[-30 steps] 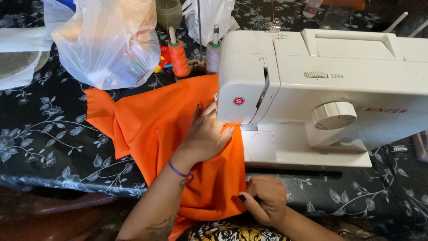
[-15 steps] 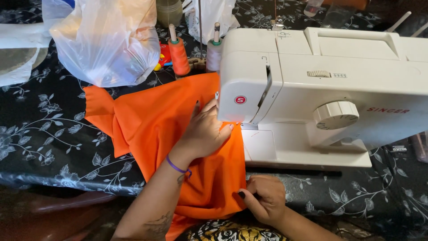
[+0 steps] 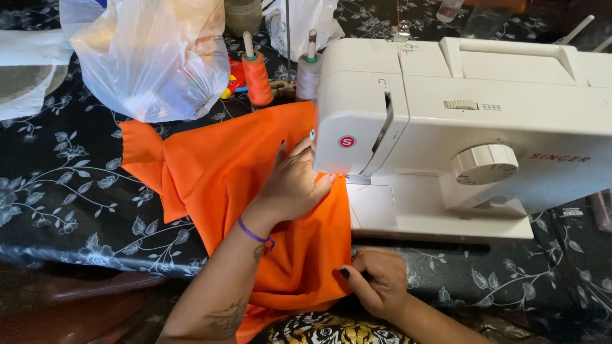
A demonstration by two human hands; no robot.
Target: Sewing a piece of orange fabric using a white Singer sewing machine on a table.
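We are pressing our flat left hand [image 3: 294, 185] on orange fabric [image 3: 217, 178] while our right hand [image 3: 376, 280] is pinching its hem at 6 o'clock, risking fingertips drifting under the sewing machine [image 3: 459, 121] needle.

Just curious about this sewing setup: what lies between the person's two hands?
In the head view, only orange fabric spans from the left hand, pressed flat by the sewing machine, to the right hand pinching its edge.

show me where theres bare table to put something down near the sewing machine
Bare floral tablecloth lies left of the orange fabric, below the plastic bag. Another patch sits front right, below the sewing machine. Crowded: behind the fabric, around the thread spools.
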